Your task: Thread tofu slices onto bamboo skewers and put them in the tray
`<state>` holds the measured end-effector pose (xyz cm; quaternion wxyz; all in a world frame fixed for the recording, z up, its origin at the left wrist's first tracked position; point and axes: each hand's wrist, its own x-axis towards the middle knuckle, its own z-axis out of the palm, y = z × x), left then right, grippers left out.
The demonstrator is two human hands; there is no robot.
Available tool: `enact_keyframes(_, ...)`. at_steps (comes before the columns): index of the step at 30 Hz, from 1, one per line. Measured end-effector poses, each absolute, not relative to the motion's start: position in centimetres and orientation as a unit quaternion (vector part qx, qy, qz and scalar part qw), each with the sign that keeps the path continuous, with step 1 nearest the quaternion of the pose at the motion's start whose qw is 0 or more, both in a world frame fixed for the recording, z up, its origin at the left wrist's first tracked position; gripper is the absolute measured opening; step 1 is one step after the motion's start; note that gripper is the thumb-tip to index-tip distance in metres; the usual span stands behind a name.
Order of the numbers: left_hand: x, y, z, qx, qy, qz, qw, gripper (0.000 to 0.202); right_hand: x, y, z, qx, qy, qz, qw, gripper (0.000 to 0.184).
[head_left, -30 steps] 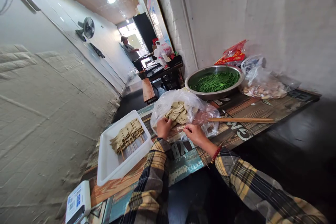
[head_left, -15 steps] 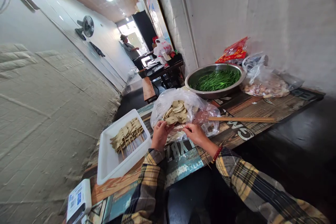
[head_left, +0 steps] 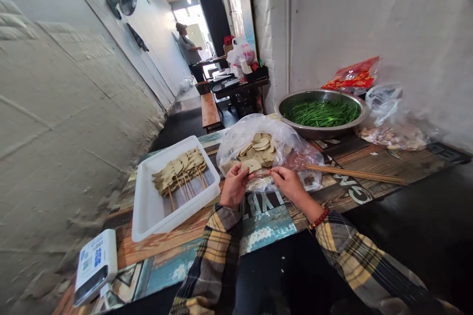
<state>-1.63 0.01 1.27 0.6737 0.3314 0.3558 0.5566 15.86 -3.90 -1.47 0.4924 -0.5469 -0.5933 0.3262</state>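
Head view: left hand (head_left: 233,186) had drawn a tofu slice (head_left: 250,164) from the plastic bag (head_left: 236,140), grip pinched on it above the bench's near edge. Right hand (head_left: 291,184) stayed clamped on a skewer (head_left: 266,172), threading apparently begun.

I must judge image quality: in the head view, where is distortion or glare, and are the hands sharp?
Head view: the wide lens bends the left wall and tilts the room; head view: the far doorway is blown out; head view: the left hand, its beige slice and the right hand are sharp.
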Motion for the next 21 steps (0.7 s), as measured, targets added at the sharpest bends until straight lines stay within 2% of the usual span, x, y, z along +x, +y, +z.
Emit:
enact_keyframes(5,-1.1,-0.6,1.3,0.362,0.363,0.543,0.665,0.04,14.9,-4.1,-0.9,-0.518,-0.505,0.377,0.577,0.039)
enact_keyframes(7,-0.9,-0.8,1.3,0.375,0.37,0.533,0.662,0.042,14.4,-4.1,-0.9,-0.507,-0.489,0.403,0.585,0.04)
enact_keyframes(10,-0.6,-1.0,1.2,0.388,0.383,0.517,0.66,0.042,14.2,-3.9,-1.3,-0.501,-0.504,0.407,0.574,0.039)
enact_keyframes(15,-0.7,-0.8,0.9,0.388,0.377,0.494,0.68,0.043,14.8,-3.8,-1.8,-0.555,-0.585,0.281,0.52,0.044)
enact_keyframes(21,-0.7,-0.8,1.0,0.393,0.359,0.487,0.692,0.039,15.0,-4.0,-2.1,-0.543,-0.647,0.238,0.48,0.042)
